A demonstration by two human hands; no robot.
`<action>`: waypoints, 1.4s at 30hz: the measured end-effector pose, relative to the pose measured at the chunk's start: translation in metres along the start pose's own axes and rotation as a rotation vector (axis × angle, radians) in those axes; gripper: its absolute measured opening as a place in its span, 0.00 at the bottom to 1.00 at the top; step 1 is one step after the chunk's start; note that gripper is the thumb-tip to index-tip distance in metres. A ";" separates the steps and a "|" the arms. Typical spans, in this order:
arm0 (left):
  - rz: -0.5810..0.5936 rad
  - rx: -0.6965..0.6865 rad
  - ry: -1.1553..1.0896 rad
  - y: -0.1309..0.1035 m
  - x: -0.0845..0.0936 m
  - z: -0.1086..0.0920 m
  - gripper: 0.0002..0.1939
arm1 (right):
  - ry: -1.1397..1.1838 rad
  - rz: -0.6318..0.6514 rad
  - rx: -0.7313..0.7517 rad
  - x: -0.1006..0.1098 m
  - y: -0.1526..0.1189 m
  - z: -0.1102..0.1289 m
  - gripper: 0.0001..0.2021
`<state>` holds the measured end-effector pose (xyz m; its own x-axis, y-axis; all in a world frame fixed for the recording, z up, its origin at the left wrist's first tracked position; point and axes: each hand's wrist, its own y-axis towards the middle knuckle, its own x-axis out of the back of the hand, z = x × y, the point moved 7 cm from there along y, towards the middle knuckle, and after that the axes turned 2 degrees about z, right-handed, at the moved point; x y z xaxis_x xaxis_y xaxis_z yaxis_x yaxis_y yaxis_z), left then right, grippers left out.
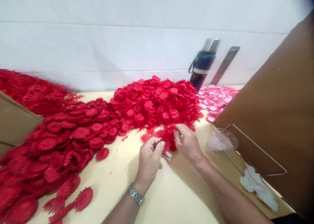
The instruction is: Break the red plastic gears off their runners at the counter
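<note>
My left hand point(150, 158) and my right hand point(187, 142) meet over the cream table point(171, 191), both pinching a small cluster of red plastic flower pieces point(168, 139) at the near edge of a big heap of red flower pieces point(157, 101). The left wrist wears a metal watch point(136, 195). Fingers hide part of the held pieces. A second spread of red flower pieces point(61, 145) lies to the left.
Pink flower pieces point(217, 99) lie at the back right beside a dark flask point(203, 65) against the tiled wall. A clear plastic cup point(222, 139), a wire frame point(257, 148), a white rag point(258, 186) and a brown cardboard panel point(277, 119) stand right. Cardboard box point(14, 122) at left.
</note>
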<state>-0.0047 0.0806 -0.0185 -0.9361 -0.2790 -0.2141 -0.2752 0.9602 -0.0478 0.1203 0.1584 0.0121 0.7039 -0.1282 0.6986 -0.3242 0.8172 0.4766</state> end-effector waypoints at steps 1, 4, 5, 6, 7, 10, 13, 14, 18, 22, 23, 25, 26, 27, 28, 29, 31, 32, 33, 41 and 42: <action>-0.011 0.011 -0.026 0.001 0.001 0.001 0.09 | -0.068 0.007 0.041 0.000 0.000 0.001 0.09; -0.052 0.047 -0.111 0.004 0.003 0.002 0.07 | -0.143 -0.016 0.070 0.006 0.000 0.005 0.12; -0.056 0.066 -0.140 0.005 0.003 0.003 0.07 | -0.083 -0.002 0.066 0.007 0.000 0.007 0.11; -0.055 0.085 -0.167 0.005 0.003 0.003 0.07 | 0.019 0.022 0.065 0.007 0.000 0.011 0.11; -0.053 0.099 -0.192 0.005 0.002 0.004 0.07 | 0.140 0.055 0.066 0.005 -0.001 0.015 0.09; -0.002 0.102 -0.284 0.004 -0.003 0.004 0.08 | 0.422 0.213 0.047 -0.008 -0.006 0.027 0.06; 0.069 0.103 -0.361 0.003 -0.008 0.005 0.07 | 0.497 0.302 -0.015 -0.019 -0.010 0.028 0.07; 0.084 0.104 -0.357 0.002 -0.009 0.006 0.08 | 0.504 0.307 -0.033 -0.021 -0.011 0.028 0.07; 0.102 0.066 -0.271 0.002 -0.010 0.009 0.07 | 0.512 0.300 -0.034 -0.020 -0.011 0.028 0.05; 0.081 0.043 -0.186 0.002 -0.007 0.011 0.08 | 0.526 0.286 -0.024 -0.019 -0.013 0.028 0.04; 0.072 0.047 -0.160 0.002 -0.006 0.013 0.08 | 0.536 0.289 -0.032 -0.020 -0.014 0.028 0.05; 0.052 0.052 -0.107 0.002 -0.005 0.015 0.09 | 0.514 0.274 -0.023 -0.021 -0.015 0.027 0.06; 0.038 0.051 -0.084 0.002 -0.004 0.016 0.09 | 0.475 0.248 0.005 -0.020 -0.015 0.028 0.06; 0.026 0.046 -0.065 0.002 -0.004 0.016 0.09 | 0.418 0.208 0.043 -0.018 -0.015 0.029 0.07; 0.015 0.040 -0.050 0.001 -0.004 0.016 0.09 | 0.351 0.161 0.084 -0.015 -0.015 0.031 0.07; 0.011 0.037 -0.038 0.001 -0.004 0.016 0.08 | 0.284 0.110 0.119 -0.012 -0.015 0.032 0.08; 0.018 0.037 -0.025 0.000 -0.006 0.015 0.08 | 0.160 0.025 0.165 -0.008 -0.014 0.032 0.09; 0.027 0.042 -0.027 -0.001 -0.008 0.014 0.09 | 0.106 -0.005 0.180 -0.006 -0.013 0.031 0.10; 0.030 0.051 -0.031 -0.001 -0.008 0.014 0.09 | 0.055 -0.027 0.194 -0.005 -0.012 0.030 0.10; -0.026 0.100 -0.106 0.000 -0.002 0.010 0.10 | -0.209 -0.043 0.155 0.007 0.000 0.007 0.10; -0.027 0.118 -0.128 0.000 -0.002 0.010 0.10 | -0.184 -0.043 0.163 0.009 0.001 0.009 0.10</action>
<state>-0.0009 0.0812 -0.0282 -0.8913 -0.3078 -0.3330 -0.2653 0.9495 -0.1676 0.1206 0.1527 0.0232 0.5973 -0.2726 0.7543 -0.4051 0.7091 0.5771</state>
